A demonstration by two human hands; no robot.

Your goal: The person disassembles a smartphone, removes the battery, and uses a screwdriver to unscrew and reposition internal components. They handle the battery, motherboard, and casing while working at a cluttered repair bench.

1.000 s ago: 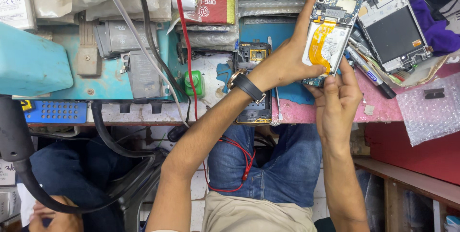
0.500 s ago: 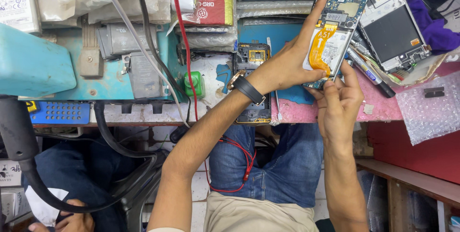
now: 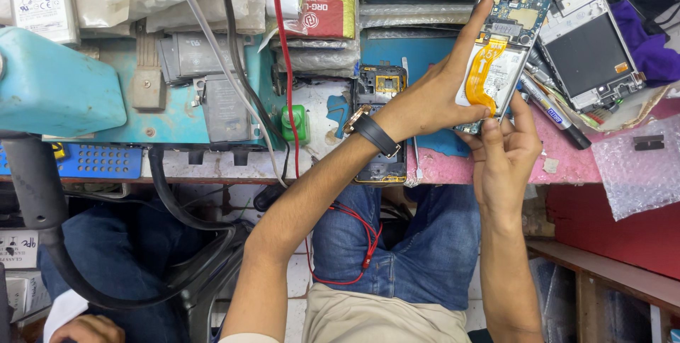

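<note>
Hands meet in the upper right of the frame around an opened smartphone with its back cover off, showing a white battery, an orange flex ribbon and a blue-green circuit board [image 3: 498,56]. The left hand [image 3: 432,98], wearing a black wrist strap with a gold-coloured buckle [image 3: 374,132], reaches in from the lower centre and clasps the phone's left edge, index finger stretched up along the side and thumb pressed near the orange ribbon. The right hand [image 3: 504,155] rises from below, its fingers [image 3: 490,130] pinching the phone's bottom edge, thumb and forefinger close together. The phone is held tilted just above the pink mat [image 3: 559,162] on the cluttered table [image 3: 227,166]. Just right of it lies a second opened phone with a dark grey panel [image 3: 588,45], and a dark pen-shaped tool [image 3: 552,113] lies between the two. A small phone frame with a camera module [image 3: 379,84] lies on the table under the left wrist. A red cable [image 3: 287,66] runs down the middle, beside a green bottle cap [image 3: 294,123]. Another person's hand [image 3: 88,329] shows at the lower left.
</note>
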